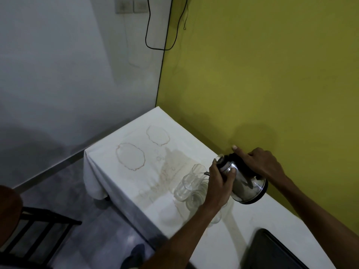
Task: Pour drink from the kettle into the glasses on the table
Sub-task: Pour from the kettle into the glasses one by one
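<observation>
While the shiny steel kettle with the black handle and base (245, 183) is tilting toward the cluster of clear drinking glasses (191, 186), both hands are gripping it above the white-clothed counter (194, 239). The right hand (261, 164) is wrapping around the black handle, its forefinger stretching forward along the top. The left hand (220, 178) is closing on the kettle's front by the spout, just over the glasses' rims. Brown ring stains (130, 159) are showing on the cloth farther back, well apart from the glasses, beside the yellow-green wall (262, 74).
</observation>
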{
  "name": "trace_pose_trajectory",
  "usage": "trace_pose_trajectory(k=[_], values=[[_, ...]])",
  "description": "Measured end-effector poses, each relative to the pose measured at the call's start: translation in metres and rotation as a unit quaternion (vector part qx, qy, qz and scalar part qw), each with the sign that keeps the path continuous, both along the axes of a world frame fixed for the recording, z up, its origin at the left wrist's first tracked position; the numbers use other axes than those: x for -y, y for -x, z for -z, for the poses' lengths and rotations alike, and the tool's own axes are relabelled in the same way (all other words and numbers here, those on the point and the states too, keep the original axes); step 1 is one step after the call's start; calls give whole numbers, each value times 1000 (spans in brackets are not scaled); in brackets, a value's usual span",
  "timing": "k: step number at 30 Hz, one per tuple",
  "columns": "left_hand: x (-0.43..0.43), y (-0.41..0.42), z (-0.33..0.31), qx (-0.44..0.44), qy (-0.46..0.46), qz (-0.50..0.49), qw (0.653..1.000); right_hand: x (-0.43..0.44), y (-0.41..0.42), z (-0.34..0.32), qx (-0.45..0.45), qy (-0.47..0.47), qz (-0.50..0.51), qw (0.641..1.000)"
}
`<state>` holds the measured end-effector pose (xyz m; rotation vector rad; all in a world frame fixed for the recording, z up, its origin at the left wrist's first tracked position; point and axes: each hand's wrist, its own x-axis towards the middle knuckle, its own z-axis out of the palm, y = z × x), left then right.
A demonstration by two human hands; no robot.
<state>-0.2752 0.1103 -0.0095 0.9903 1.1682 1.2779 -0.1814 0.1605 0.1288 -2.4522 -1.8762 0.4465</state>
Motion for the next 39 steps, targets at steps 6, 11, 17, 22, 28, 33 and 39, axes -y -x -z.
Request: trace_pose_trajectory(k=[6,11,17,22,28,33,39], values=[[9,-2,0,4,-4,3,1000,0,-1,2,6,6,1,1000],[11,-3,2,1,-8,-7,1000,4,-3,3,3,0,2,1000],[10,-6,2,3,4,-4,1000,6,0,0,3,-8,-2,1000],[7,-7,3,5,8,-3,1000,7,0,0,7,-7,-4,1000],[3,-6,-1,24,9,7,1000,1,-1,0,17,-4,-3,1000],[0,-6,-1,37,18,6,999,-7,-1,3,47,-4,-20,999],[-6,-9,3,52,24,-2,998,-16,0,5,66,-8,-29,997]])
